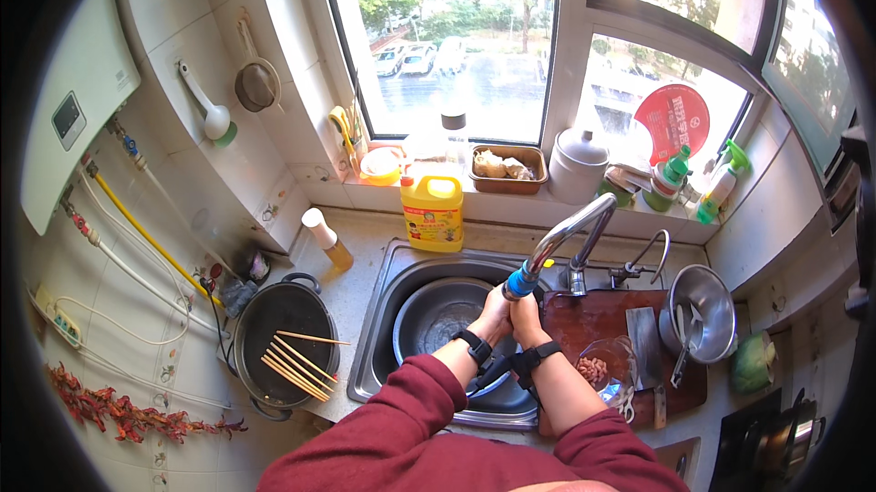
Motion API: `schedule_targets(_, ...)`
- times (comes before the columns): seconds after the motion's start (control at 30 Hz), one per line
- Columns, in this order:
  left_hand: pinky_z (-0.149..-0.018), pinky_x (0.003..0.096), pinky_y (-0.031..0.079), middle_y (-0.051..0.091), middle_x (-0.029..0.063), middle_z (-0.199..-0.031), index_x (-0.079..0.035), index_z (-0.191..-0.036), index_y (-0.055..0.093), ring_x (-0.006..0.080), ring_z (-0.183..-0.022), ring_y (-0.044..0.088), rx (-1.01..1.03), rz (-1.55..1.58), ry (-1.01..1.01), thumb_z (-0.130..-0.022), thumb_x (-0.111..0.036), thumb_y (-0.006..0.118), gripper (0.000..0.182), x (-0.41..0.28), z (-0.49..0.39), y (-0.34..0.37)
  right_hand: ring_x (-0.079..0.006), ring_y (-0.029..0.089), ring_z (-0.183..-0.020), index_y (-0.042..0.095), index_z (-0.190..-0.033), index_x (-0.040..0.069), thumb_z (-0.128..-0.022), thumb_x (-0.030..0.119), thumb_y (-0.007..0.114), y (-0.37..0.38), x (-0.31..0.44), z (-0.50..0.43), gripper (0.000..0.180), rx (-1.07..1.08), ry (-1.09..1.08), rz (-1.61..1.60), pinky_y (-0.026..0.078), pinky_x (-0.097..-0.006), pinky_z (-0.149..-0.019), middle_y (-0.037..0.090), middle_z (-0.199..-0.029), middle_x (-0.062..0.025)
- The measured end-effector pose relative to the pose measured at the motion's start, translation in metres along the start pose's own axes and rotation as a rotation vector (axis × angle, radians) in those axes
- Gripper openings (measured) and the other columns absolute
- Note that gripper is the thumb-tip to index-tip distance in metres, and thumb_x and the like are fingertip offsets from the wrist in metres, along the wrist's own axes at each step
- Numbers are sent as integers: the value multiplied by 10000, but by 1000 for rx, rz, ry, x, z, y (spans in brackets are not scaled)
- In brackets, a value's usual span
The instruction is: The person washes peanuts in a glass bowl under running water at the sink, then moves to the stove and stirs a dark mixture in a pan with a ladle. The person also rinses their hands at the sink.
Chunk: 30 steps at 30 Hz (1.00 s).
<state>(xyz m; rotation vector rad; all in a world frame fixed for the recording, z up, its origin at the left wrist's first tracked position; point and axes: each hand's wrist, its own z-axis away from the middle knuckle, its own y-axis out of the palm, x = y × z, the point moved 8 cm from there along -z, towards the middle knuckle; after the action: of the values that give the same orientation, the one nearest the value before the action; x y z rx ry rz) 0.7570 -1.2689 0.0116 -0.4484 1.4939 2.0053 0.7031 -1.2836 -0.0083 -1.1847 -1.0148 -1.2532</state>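
Observation:
My left hand (495,315) and my right hand (525,316) are together beneath the blue-ringed outlet of a chrome faucet (573,221). Their fingers are largely hidden, so I cannot tell whether they touch the outlet or hold anything. Below them, a round metal basin (410,324) sits inside the stainless steel sink (373,328). Dark straps with small devices circle both wrists. To the right of my right hand, a reddish-brown cutting board (575,317) lies across part of the sink, bearing a cleaver (641,338) and a clear bowl of small reddish-brown pieces (593,369).
Chopsticks (298,363) rest across a black two-handled pot (270,314) on the left. A yellow detergent jug (432,215) and an oil bottle (328,240) stand behind the sink. At right are a steel bowl (698,314) and a small curved tap (660,245).

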Motion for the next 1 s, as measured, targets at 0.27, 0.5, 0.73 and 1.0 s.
schedule_targets(0.27, -338, 246, 358, 489, -22, -501, -201, -634, 514, 127, -385, 479, 2, -168, -462, -913, -375, 503, 329, 19, 12, -17, -234, 654, -773, 657, -974, 91, -825, 425, 623, 11, 8, 30, 367, 420, 534, -535, 517, -354, -655, 674, -915, -84)
schedule_targets(0.5, -694, 323, 471, 617, 65, -831, -108, -890, 620, 143, -791, 578, -233, -704, 243, -923, -316, 498, 243, 12, -18, -41, -213, 624, -900, 598, -1059, 70, -927, 489, 526, 21, -10, 26, 445, 264, 491, -795, 513, -356, -784, 648, -974, -69)
schedule_targets(0.73, -803, 347, 465, 648, 94, -982, -81, -995, 607, 163, -908, 577, -102, -465, 339, -917, -281, 542, 224, 2, -19, -29, -235, 620, -886, 596, -1032, 47, -903, 374, 589, 12, -3, 16, 351, 273, 360, -598, 509, -359, -783, 639, -986, -99)
schedule_targets(1.0, -721, 342, 482, 639, 67, -898, -93, -910, 627, 164, -831, 593, -265, -454, 46, -910, -273, 556, 193, -9, 10, -17, -213, 614, -867, 586, -1044, 79, -889, 438, 591, 29, 5, 31, 391, 543, 488, -839, 496, -327, -740, 635, -973, -85)
